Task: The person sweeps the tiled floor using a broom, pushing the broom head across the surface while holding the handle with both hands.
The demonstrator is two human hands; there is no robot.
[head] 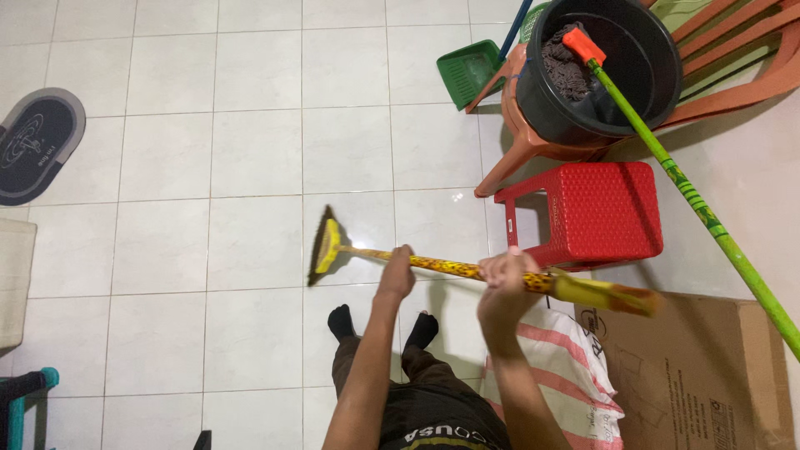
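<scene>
I hold a broom with a yellow, dark-spotted handle [446, 267] across my body. My left hand [397, 272] grips the handle near the head. My right hand [503, 275] grips it further up, toward the yellow end [604, 293]. The dark bristle head [322, 246] rests on the white tiled floor [250, 167] in front of my feet in black socks [340, 321].
A red plastic stool [596, 212] stands to my right, beside a terracotta chair [533, 142] bearing a black bucket [612, 67] with a green-handled mop [700, 208]. A green dustpan [467, 71], a cardboard box [700, 375], a striped sack [575, 367] and an oval mat [37, 142] lie around.
</scene>
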